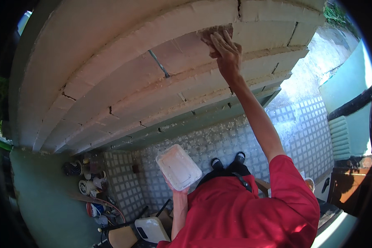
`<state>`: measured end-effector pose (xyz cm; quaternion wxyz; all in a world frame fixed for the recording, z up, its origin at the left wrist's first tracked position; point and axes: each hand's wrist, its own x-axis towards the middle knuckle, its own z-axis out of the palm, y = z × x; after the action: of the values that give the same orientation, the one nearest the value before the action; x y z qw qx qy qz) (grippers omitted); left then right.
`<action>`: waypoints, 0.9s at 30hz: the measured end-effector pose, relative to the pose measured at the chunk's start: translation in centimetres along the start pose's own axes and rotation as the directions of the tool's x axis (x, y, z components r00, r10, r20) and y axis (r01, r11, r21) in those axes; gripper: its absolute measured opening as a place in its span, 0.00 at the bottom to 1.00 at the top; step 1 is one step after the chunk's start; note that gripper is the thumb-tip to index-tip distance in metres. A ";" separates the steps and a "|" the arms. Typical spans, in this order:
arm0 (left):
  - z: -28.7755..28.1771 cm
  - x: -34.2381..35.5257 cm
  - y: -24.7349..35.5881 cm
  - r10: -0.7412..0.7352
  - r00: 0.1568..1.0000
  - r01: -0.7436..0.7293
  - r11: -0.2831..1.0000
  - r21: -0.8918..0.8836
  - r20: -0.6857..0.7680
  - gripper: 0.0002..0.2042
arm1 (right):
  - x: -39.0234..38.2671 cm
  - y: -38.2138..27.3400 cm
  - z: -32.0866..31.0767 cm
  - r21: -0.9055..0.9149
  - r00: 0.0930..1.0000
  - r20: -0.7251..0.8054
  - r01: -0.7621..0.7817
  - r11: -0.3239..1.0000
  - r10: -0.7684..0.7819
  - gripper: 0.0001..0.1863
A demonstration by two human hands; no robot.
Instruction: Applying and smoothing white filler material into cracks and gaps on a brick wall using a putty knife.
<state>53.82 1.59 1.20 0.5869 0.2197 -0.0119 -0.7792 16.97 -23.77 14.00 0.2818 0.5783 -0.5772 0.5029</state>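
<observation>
My right hand (226,48) is raised to the stepped, cream wall (165,91) of block courses with dark cracks. Its fingers press a flat, putty-smeared piece (206,37), probably a scraper, against a recessed strip just under a ledge. A pale pinkish smear and a dark vertical gap (159,64) show left of that hand. My left hand (177,186), mostly hidden, holds a translucent rectangular plastic tub (178,165) low in front of my body, with pale residue in it.
Buckets and cans (87,188) crowd the left along a green wall (41,186). Chairs (149,229) stand at the bottom. My sandalled feet are on a patterned tile floor (297,128) speckled with debris. A brown cabinet (347,186) and pale green wall (351,124) are at the right.
</observation>
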 end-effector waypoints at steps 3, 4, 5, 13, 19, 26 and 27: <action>0.6 0.7 -0.6 -0.006 1.000 0.006 1.000 0.017 0.028 0.31 | -2.8 2.6 1.6 0.008 0.999 0.042 0.013 1.000 -0.013 0.29; 0.9 0.7 -0.9 0.004 0.999 -0.005 1.000 0.031 0.042 0.30 | -4.6 2.5 1.3 0.042 0.993 0.113 -0.039 0.998 0.034 0.28; 1.2 0.8 -1.2 0.011 0.998 -0.013 0.999 0.045 0.056 0.29 | -6.1 2.8 0.9 0.069 0.980 0.184 -0.093 0.993 0.079 0.27; 2.1 2.4 -3.3 -0.007 0.999 0.002 0.991 0.132 0.039 0.31 | -4.4 -1.1 -5.7 0.780 0.271 0.554 -0.501 -0.375 0.787 0.12; 2.8 3.5 -4.8 -0.036 0.997 0.031 0.996 0.085 0.062 0.31 | -5.7 1.2 -2.3 0.700 0.062 0.475 -0.630 -0.335 0.878 0.14; 2.9 4.8 -5.3 -0.027 0.995 0.023 0.998 0.051 0.091 0.29 | -4.2 -0.8 -1.4 0.646 0.308 0.422 -0.762 -0.044 0.853 0.14; 2.9 4.9 -5.2 -0.022 0.995 0.018 0.999 0.047 0.093 0.29 | -3.7 -0.4 -1.1 0.645 0.307 0.425 -0.763 -0.047 0.852 0.14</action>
<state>46.96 -1.98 0.80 0.5725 0.1963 -0.0551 -0.7941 17.70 -21.23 11.10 -0.3158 0.1527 -0.5083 0.7865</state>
